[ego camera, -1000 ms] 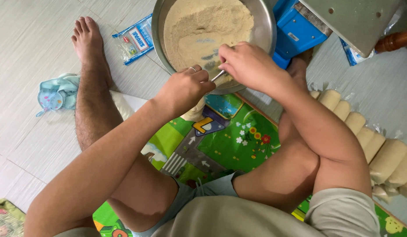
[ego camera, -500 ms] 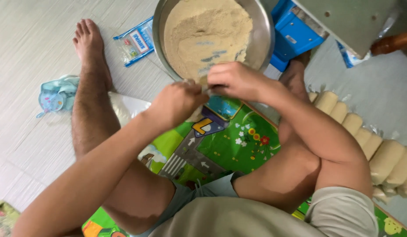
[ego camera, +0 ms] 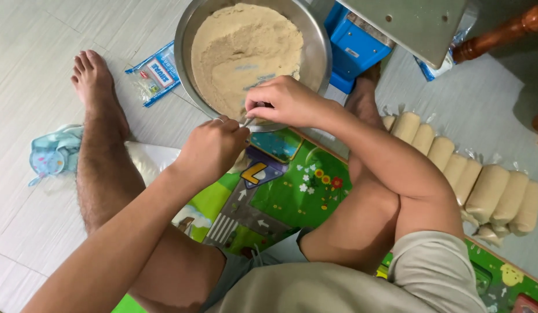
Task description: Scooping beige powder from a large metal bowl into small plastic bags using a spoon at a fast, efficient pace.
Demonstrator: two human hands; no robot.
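While curled tight, fingers [ego camera: 254, 104] of the right hand [ego camera: 286, 101] clamped on a small metal utensil [ego camera: 250, 120], most of it hidden in the grip; which way its long axis runs cannot be told. Just beside, at the near rim of the steel bowl [ego camera: 318, 55], left hand [ego camera: 214, 148] closed too, knuckles up, fingers together around something unseen, touching or almost touching the right. Behind both hands, tan powder [ego camera: 245, 49] heaped inside the bowl, dented near the middle. Under the wrists, a colourful play mat [ego camera: 292, 191] with road and flower prints, spread between bent bare legs. Left of the bowl on the pale floor [ego camera: 25, 69], a small clear packet with blue edges [ego camera: 156, 72]; further left, beyond the bare foot [ego camera: 98, 87], a light blue cloth [ego camera: 51, 153]. Right of the bowl, a blue scale [ego camera: 356, 46] under a grey metal plate [ego camera: 417, 23]. Along the right side, a row of sealed bags of tan powder [ego camera: 472, 179], lying side by side, touching.
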